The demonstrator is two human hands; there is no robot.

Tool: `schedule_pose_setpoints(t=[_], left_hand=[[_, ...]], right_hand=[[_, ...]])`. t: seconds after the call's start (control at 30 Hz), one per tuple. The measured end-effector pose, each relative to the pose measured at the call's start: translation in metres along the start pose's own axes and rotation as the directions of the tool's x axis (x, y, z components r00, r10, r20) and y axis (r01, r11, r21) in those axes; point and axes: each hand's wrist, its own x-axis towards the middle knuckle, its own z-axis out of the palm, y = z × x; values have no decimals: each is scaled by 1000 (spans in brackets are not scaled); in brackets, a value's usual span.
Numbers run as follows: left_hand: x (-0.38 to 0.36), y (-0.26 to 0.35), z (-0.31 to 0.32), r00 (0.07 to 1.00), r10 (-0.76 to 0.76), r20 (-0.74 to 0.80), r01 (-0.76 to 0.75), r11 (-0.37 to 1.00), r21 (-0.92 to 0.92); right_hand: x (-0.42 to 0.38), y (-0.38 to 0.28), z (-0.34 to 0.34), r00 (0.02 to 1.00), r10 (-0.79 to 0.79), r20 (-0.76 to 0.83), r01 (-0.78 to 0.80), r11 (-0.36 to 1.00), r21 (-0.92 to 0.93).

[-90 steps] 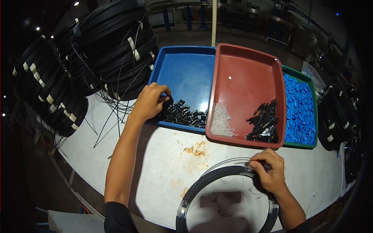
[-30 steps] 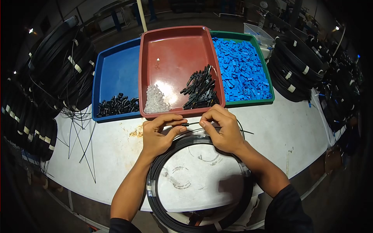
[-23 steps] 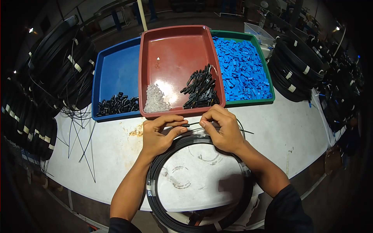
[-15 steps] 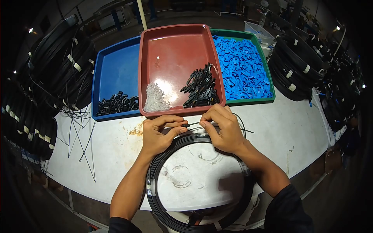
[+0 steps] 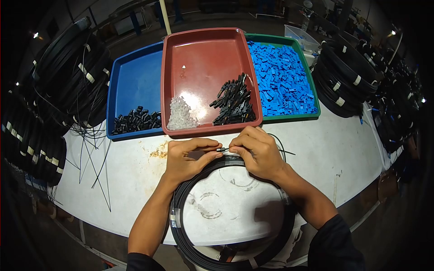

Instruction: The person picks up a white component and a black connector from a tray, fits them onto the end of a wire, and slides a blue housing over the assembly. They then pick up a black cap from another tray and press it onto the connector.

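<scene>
My left hand (image 5: 186,156) pinches a small black connector piece (image 5: 222,149) between thumb and fingertips. Facing it, my right hand (image 5: 258,152) is closed on a thin black cable, right at the connector's other side. The fingertips of both hands nearly meet, and whether the cable sits inside the piece is too small to tell. Behind my right hand, a loose cable loop (image 5: 281,144) curves out over the table. Under both hands lies a large coil of black cable (image 5: 177,230), bound with clear tape and overhanging the table's front edge.
Beyond my hands stand a blue tray (image 5: 135,77) with black caps, a red tray (image 5: 205,54) with white pieces and black connectors, and a green tray (image 5: 315,101) of blue clips. Cable coils (image 5: 68,72) are stacked at left, more coils (image 5: 343,77) at right.
My right hand has shifted slightly left, bringing its fingertips closer to the left ones. More of the connector now shows between them.
</scene>
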Motion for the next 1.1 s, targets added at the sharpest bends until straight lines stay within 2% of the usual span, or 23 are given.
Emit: schedule_pose_setpoints(t=[0.13,0.2,0.37,0.47,0.53,0.6,0.73,0.8,0.83,0.9,1.1], left_hand=[[2,-1,0,999,47,-11,-47,999,8],[4,1,-1,992,122,-13,-120,989,83],[2,-4,-1,991,119,-61,-112,987,117],[2,-5,-1,990,138,-30,-134,984,118],[3,-4,-2,988,156,0,-155,981,114],[5,-2,-3,980,193,44,-197,973,124],[4,1,-2,981,192,37,-196,970,143],[1,0,-1,997,78,-5,-77,993,94],[2,-1,-1,997,78,-5,-77,993,94],[3,-2,-2,987,158,16,-158,978,139],[6,-3,-3,965,254,61,-260,955,144]], right_hand=[[-2,-1,1,999,40,1,-40,999,23],[-1,-3,2,999,49,-21,-49,998,30],[0,-3,1,998,62,-30,-61,997,37],[3,-5,0,1000,9,18,-9,1000,-9],[4,-5,1,993,-88,84,89,996,-9],[3,-4,2,991,-106,84,107,994,-6],[1,2,1,987,-135,81,139,990,-37],[1,1,1,988,-124,92,128,991,-37],[1,1,0,988,-111,103,116,993,-39],[3,-4,0,989,-104,106,106,994,-9],[1,-4,2,985,-127,116,121,991,52]])
